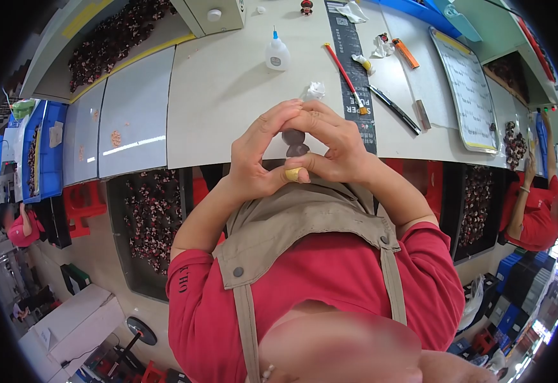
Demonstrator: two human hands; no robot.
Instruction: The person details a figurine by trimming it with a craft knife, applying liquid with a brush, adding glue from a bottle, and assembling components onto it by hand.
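My left hand [256, 150] and my right hand [337, 143] meet above the table's front edge, fingertips touching at the top. Between them they hold a small dark brown figurine [297, 144] with rounded parts, its outer ends partly covered by fingers. Both hands are closed on it, thumbs at the lower side. A yellow wrap [293, 173] covers part of the left thumb. Just beyond the fingers lies a crumpled white tissue [316, 90]. Farther off stands a white squeeze bottle [277, 53] with a blue needle tip.
Right of my hands lie a red-handled brush [346, 78], a black pen [395, 110], an orange lighter [406, 53] and a sheet in a tray [464, 89]. A small figurine [306, 7] stands at the back. Trays of small dark pieces [154, 220] sit below the table.
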